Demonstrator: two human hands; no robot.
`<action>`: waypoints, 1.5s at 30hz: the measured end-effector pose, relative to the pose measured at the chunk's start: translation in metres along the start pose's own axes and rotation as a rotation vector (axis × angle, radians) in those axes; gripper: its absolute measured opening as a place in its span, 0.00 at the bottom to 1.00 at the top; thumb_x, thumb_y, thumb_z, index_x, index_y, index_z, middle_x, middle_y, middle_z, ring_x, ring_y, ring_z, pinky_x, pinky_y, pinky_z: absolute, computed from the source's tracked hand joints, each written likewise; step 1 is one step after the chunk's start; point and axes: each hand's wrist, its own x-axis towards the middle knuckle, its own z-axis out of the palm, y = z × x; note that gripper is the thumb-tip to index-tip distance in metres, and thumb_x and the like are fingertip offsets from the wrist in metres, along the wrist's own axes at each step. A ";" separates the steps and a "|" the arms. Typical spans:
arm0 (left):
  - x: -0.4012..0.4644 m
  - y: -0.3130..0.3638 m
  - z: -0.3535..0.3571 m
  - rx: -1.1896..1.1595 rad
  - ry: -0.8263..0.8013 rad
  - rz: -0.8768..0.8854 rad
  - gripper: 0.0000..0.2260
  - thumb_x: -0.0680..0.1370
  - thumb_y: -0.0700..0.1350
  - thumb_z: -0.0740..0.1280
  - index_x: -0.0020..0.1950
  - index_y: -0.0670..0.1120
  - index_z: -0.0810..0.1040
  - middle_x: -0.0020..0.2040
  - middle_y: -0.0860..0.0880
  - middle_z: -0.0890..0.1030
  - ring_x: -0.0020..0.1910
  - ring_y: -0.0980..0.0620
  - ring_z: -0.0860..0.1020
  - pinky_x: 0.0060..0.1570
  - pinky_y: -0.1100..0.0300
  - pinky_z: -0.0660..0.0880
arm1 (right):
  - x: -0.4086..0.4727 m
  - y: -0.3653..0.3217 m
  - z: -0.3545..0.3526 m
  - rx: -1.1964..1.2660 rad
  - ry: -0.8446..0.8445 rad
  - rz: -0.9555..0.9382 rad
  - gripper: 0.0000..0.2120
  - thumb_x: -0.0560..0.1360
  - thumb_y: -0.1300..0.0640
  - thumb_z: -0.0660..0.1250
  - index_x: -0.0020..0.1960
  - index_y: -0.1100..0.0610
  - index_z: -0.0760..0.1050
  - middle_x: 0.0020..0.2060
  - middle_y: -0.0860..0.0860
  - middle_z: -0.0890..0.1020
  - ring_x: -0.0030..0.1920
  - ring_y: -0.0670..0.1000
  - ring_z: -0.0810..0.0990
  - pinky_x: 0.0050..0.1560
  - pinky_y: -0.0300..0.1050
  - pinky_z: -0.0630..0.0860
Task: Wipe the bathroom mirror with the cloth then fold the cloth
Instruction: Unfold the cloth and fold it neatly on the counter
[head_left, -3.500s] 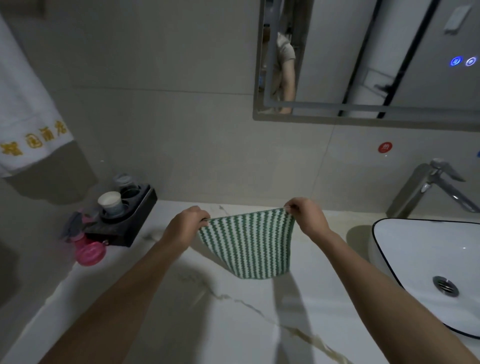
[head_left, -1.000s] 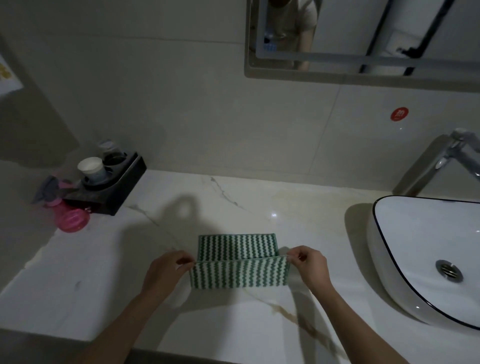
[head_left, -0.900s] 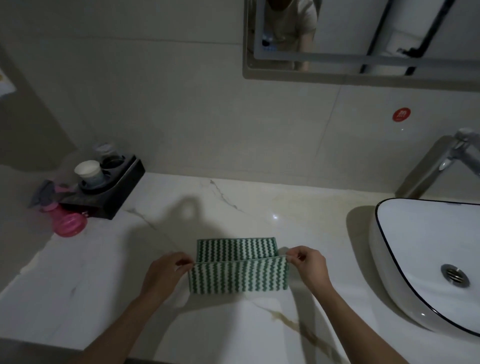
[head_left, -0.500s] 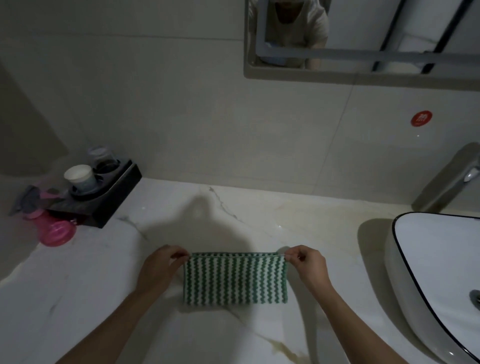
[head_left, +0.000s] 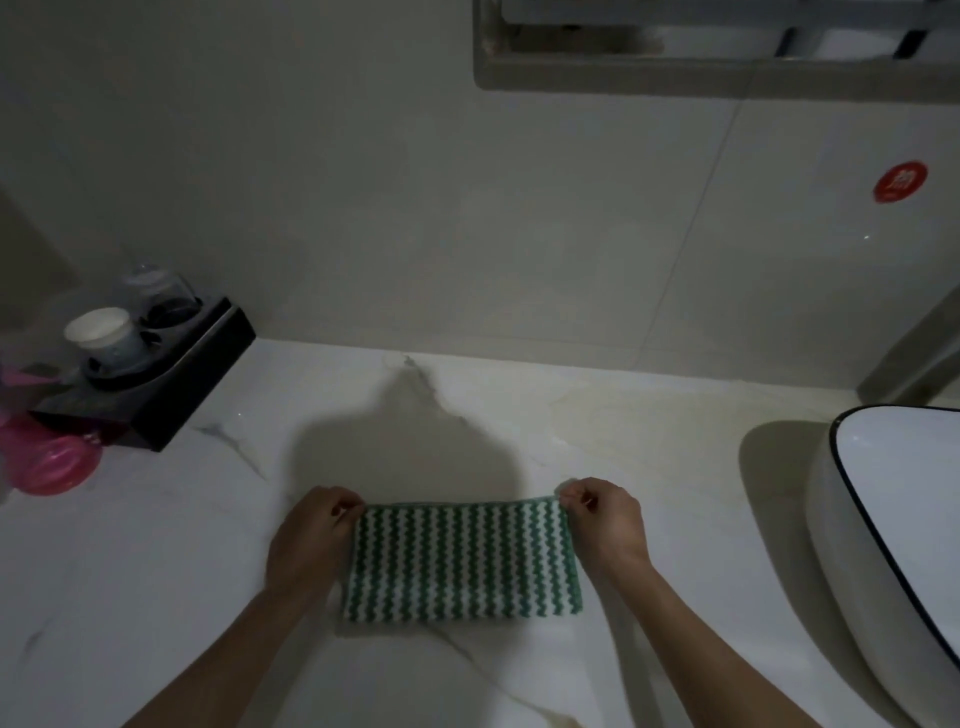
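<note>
**The fold could slip apart**

The striped green and white cloth (head_left: 462, 561) is lying flat on the pale bench (head_left: 156, 571), low in the middle of the frame. It is looking like a neat wide shape, so I think it is folded in half. The left hand (head_left: 311, 535) is pinching the cloth's far left corner with curled fingers. The right hand (head_left: 605, 525) is pinching the far right corner in the same way.

What could go wrong? If one hand is pulling harder than the other, the top layer could be sliding sideways, and the edges would no longer be matching. If both hands are letting go too fast, the soft cloth could be springing open a little. The bench is looking smooth and shiny, so the whole cloth could be skating along it during the next fold.

The white sink (head_left: 893, 545) is sitting at the right edge of the frame, near the right hand. A big swing that way could be dropping the cloth into the bowl.

The black cup holder (head_left: 171, 384) and pink bottle (head_left: 52, 462) are standing well apart, at the left.
</note>
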 end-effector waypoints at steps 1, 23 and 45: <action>0.002 -0.001 0.000 -0.014 0.002 -0.002 0.04 0.76 0.43 0.67 0.47 0.49 0.81 0.47 0.49 0.78 0.46 0.52 0.76 0.48 0.58 0.70 | 0.001 0.001 0.001 -0.008 -0.006 -0.009 0.10 0.74 0.62 0.65 0.37 0.53 0.80 0.33 0.44 0.81 0.35 0.42 0.78 0.38 0.40 0.74; 0.022 -0.017 0.004 0.260 -0.115 0.160 0.06 0.76 0.43 0.68 0.49 0.50 0.83 0.52 0.54 0.78 0.53 0.51 0.75 0.47 0.64 0.66 | 0.016 0.025 0.011 -0.401 -0.017 -0.204 0.07 0.75 0.53 0.68 0.50 0.46 0.82 0.48 0.47 0.78 0.47 0.48 0.68 0.46 0.39 0.61; 0.021 -0.009 -0.028 0.046 -0.161 0.402 0.08 0.74 0.46 0.68 0.47 0.44 0.84 0.42 0.48 0.80 0.41 0.56 0.78 0.44 0.73 0.68 | 0.017 -0.002 -0.023 -0.203 -0.206 -0.227 0.04 0.71 0.62 0.73 0.44 0.56 0.85 0.44 0.50 0.84 0.44 0.48 0.78 0.44 0.25 0.65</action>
